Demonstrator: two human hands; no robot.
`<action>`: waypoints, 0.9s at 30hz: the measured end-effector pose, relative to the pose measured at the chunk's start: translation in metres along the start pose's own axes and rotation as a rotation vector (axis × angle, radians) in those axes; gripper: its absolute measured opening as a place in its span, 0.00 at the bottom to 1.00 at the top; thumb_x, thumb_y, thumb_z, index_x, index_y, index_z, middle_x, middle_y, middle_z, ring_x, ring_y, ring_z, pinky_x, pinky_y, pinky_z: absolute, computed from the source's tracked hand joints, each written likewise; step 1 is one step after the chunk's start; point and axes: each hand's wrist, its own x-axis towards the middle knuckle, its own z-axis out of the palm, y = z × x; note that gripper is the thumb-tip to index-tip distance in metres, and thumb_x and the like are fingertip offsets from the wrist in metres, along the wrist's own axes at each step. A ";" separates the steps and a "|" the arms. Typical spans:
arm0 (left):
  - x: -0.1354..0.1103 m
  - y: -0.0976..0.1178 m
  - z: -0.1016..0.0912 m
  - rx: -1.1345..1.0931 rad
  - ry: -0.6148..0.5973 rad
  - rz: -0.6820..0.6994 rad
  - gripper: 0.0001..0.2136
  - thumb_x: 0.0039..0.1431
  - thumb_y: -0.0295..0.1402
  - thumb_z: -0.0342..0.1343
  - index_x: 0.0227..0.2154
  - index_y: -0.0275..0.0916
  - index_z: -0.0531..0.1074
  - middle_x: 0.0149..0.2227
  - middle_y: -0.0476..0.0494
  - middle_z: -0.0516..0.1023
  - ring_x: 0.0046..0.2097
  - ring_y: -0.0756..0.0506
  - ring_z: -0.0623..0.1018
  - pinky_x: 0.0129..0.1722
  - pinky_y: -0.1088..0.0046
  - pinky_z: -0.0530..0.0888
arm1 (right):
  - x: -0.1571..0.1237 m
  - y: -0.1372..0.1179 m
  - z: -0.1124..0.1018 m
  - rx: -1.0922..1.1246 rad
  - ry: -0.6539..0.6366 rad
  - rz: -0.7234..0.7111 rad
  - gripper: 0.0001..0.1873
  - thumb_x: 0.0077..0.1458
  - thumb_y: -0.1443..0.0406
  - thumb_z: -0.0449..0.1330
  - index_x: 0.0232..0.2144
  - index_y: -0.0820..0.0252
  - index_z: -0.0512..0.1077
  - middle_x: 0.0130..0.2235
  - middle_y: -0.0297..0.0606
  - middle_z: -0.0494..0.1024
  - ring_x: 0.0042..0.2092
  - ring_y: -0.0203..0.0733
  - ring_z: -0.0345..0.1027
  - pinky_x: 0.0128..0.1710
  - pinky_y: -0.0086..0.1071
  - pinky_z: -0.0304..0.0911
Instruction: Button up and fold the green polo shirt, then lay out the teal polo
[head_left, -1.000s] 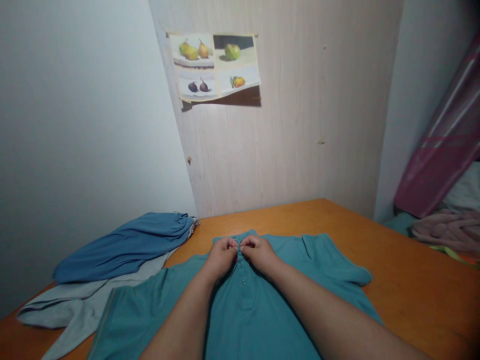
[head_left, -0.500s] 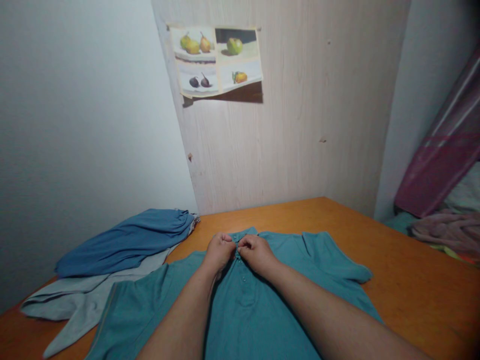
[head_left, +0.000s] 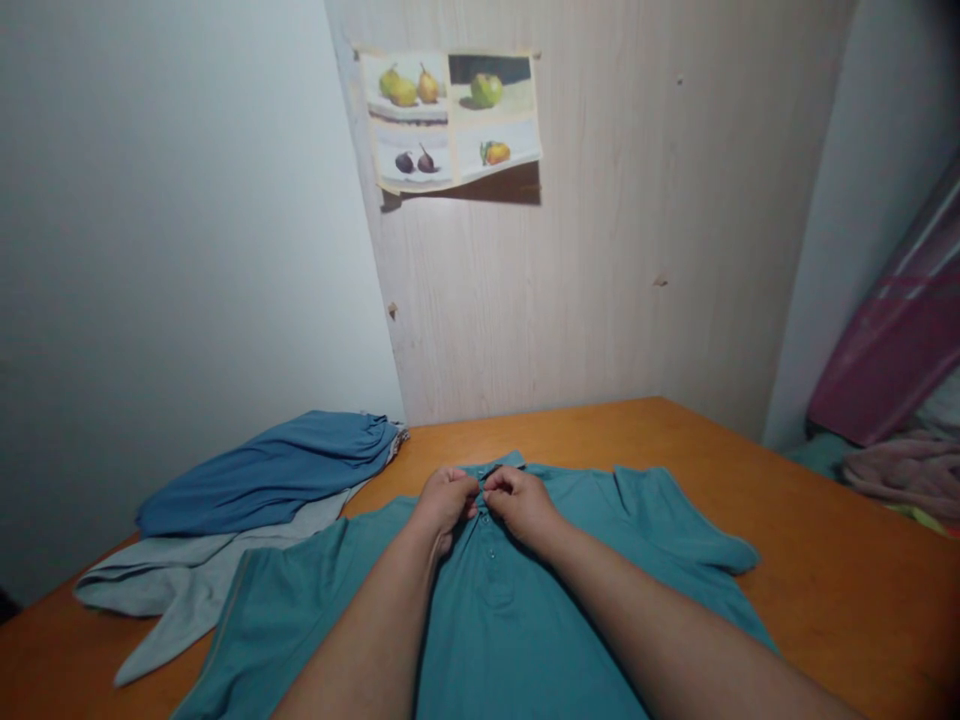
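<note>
A teal short-sleeved polo shirt (head_left: 517, 640) lies spread out, front side up, with its collar at the far end. My left hand (head_left: 448, 503) pinches the left side of its button placket (head_left: 493, 572), just below the collar. Facing it, my right hand (head_left: 523, 508) pinches the right side of the same placket, fingertips nearly touching the left ones. Small buttons show on the placket below my fingers. Whatever button or hole lies between the fingertips is hidden.
The shirt rests on an orange-brown wooden table (head_left: 840, 600). At the left lie a folded blue garment (head_left: 262, 480) and a light grey garment (head_left: 180, 575). Behind the table, a fruit picture sheet (head_left: 454, 120) hangs on the wall. Pinkish cloth (head_left: 911, 465) is heaped at the right.
The whole view has shifted slightly, so everything appears a little further right. Both hands stay pinched on the placket, with only slight finger movement.
</note>
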 end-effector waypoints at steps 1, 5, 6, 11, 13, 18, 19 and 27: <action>0.000 0.000 0.000 -0.003 0.003 0.003 0.11 0.42 0.25 0.58 0.16 0.40 0.60 0.13 0.57 0.59 0.16 0.56 0.61 0.17 0.79 0.58 | 0.000 -0.001 0.000 -0.001 -0.002 -0.004 0.02 0.47 0.67 0.60 0.27 0.59 0.73 0.24 0.30 0.73 0.27 0.35 0.63 0.29 0.28 0.59; 0.002 -0.001 -0.001 -0.025 0.014 0.010 0.10 0.40 0.25 0.58 0.15 0.40 0.61 0.12 0.57 0.60 0.16 0.55 0.61 0.16 0.79 0.56 | -0.001 -0.004 0.000 0.051 0.003 -0.007 0.03 0.45 0.66 0.61 0.26 0.59 0.73 0.24 0.29 0.72 0.27 0.35 0.62 0.28 0.28 0.57; 0.003 -0.001 -0.002 -0.033 0.008 0.009 0.10 0.40 0.24 0.58 0.15 0.40 0.62 0.12 0.57 0.60 0.16 0.55 0.61 0.16 0.79 0.57 | -0.001 -0.003 0.001 0.083 0.006 0.006 0.04 0.44 0.66 0.62 0.26 0.59 0.73 0.24 0.29 0.72 0.26 0.34 0.62 0.28 0.28 0.57; 0.003 0.000 -0.002 -0.063 -0.023 0.007 0.09 0.38 0.24 0.56 0.14 0.40 0.61 0.11 0.56 0.60 0.15 0.56 0.60 0.16 0.78 0.55 | -0.001 -0.004 0.005 0.366 -0.005 0.160 0.08 0.41 0.66 0.64 0.28 0.60 0.71 0.20 0.28 0.71 0.23 0.34 0.64 0.26 0.29 0.58; 0.003 0.000 -0.001 -0.072 -0.025 0.010 0.09 0.38 0.24 0.56 0.13 0.40 0.61 0.11 0.56 0.60 0.14 0.56 0.59 0.16 0.78 0.54 | -0.002 -0.005 0.005 0.449 0.003 0.232 0.08 0.40 0.67 0.64 0.28 0.60 0.71 0.21 0.29 0.72 0.23 0.34 0.65 0.27 0.29 0.60; 0.002 0.000 0.001 -0.099 -0.048 0.009 0.07 0.37 0.25 0.57 0.14 0.39 0.63 0.11 0.55 0.62 0.14 0.55 0.60 0.16 0.78 0.54 | 0.001 -0.009 0.004 0.515 0.020 0.363 0.09 0.39 0.73 0.62 0.27 0.61 0.69 0.20 0.29 0.73 0.22 0.33 0.65 0.25 0.28 0.61; 0.002 0.000 0.001 -0.105 -0.053 0.009 0.07 0.37 0.25 0.57 0.14 0.39 0.64 0.11 0.55 0.62 0.14 0.55 0.60 0.16 0.78 0.54 | 0.001 -0.010 0.004 0.518 0.018 0.373 0.09 0.38 0.73 0.61 0.27 0.61 0.69 0.20 0.29 0.73 0.21 0.33 0.65 0.25 0.28 0.60; 0.006 -0.004 0.000 -0.133 -0.075 0.005 0.05 0.36 0.24 0.56 0.15 0.38 0.65 0.12 0.55 0.63 0.15 0.56 0.61 0.16 0.79 0.57 | 0.002 -0.010 0.003 0.477 0.000 0.365 0.12 0.38 0.75 0.59 0.29 0.60 0.67 0.17 0.27 0.71 0.20 0.34 0.65 0.23 0.27 0.60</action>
